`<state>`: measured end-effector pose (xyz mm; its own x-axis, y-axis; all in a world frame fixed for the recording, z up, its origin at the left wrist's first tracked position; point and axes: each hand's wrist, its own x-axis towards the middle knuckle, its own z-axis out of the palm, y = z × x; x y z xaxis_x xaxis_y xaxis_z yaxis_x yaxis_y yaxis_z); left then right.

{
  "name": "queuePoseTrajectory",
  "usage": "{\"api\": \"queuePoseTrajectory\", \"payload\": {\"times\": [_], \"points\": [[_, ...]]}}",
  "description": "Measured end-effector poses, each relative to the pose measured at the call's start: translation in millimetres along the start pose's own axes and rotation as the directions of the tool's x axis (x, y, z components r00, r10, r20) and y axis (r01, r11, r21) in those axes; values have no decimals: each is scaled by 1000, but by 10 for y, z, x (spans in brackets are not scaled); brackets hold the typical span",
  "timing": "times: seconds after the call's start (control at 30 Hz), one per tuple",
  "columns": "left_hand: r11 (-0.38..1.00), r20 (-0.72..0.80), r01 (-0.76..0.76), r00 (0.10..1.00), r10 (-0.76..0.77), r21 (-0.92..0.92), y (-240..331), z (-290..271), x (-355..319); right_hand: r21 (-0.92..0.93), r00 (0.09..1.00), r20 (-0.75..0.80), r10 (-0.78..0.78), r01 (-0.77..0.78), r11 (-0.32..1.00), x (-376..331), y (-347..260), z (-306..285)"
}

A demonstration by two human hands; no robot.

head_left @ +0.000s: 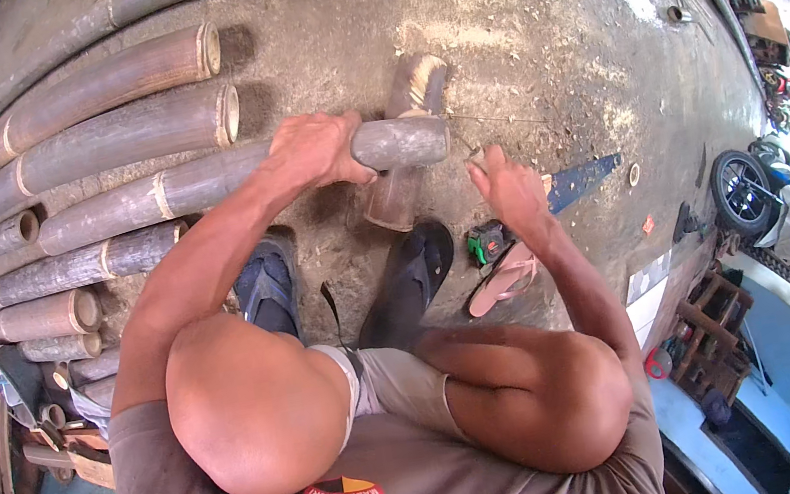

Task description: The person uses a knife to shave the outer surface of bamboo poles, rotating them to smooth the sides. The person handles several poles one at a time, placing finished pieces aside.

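Note:
My left hand [316, 152] is wrapped over a long grey-brown bamboo pole [203, 176], close to its right end. That end rests across a short bamboo piece [392, 199] lying crosswise beneath it, with pale cut wood showing at its far end. Just right of the pole's end, my right hand [511, 188] is closed, thumb and fingers together around something small that I cannot make out. Beside that hand a handsaw [586, 182] with a dark blue blade lies on the floor. A green and black tape measure [489, 243] sits below the right hand.
Several bamboo poles [117, 139] lie at the left, with shorter pieces [37, 320] nearer me. A pink sandal [506, 279] lies by my right foot [408, 270]. Wood shavings cover the concrete floor [548, 43]. A wheel [743, 188] and wooden rack [714, 328] stand at the right.

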<state>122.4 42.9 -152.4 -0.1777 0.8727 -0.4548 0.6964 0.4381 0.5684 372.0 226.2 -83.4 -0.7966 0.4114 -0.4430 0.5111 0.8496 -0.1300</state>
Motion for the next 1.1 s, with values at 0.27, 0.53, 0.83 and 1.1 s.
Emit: {"api": "queuePoseTrajectory", "payload": {"times": [0.27,0.53,0.83,1.1], "points": [[1000,-96,19,995,-17,20,-21,45,-56,59,822,-322,-471,514,856,-28,-290,-457],[991,-203,4,979,24,136,-16,160,-103,186,945,-227,-234,278,942,-21,-477,-453],[990,-213,19,977,12,141,41,186,-88,91,989,-63,-134,140,986,108,-253,-256],[966,-367,-20,923,117,257,79,287,-97,12,997,18,78,-78,997,316,321,76]]}}
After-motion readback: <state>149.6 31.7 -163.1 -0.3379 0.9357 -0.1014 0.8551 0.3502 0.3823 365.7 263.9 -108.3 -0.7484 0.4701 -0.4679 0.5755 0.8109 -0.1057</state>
